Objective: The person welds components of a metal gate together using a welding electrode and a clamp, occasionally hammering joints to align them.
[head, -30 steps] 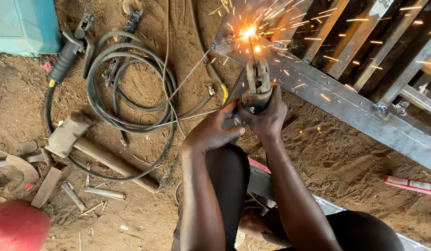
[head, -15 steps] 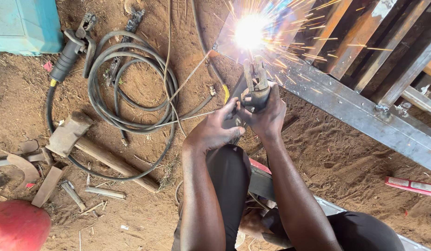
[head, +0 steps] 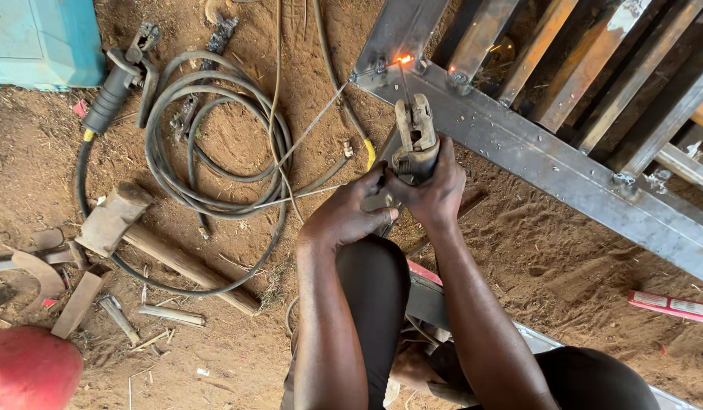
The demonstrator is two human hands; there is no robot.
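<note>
Both my hands grip a welding electrode holder (head: 416, 137) over the dirt ground. My right hand (head: 433, 191) wraps its handle; my left hand (head: 347, 214) closes on it from the left side. A thin rod runs up from the holder's jaws to a small orange glowing spot (head: 404, 59) at a joint on the grey metal frame (head: 533, 159). My knees are below my forearms.
Coiled black cable (head: 207, 167) lies left of my hands. A wooden-handled hammer (head: 139, 235) rests below it, a second clamp holder (head: 120, 83) and a teal box (head: 40, 38) at top left. A red round object (head: 25, 372) sits bottom left, a red packet (head: 670, 305) at right.
The bright arc and spray of sparks have died to a small glow at the joint. My hands and the holder stay in nearly the same place.
</note>
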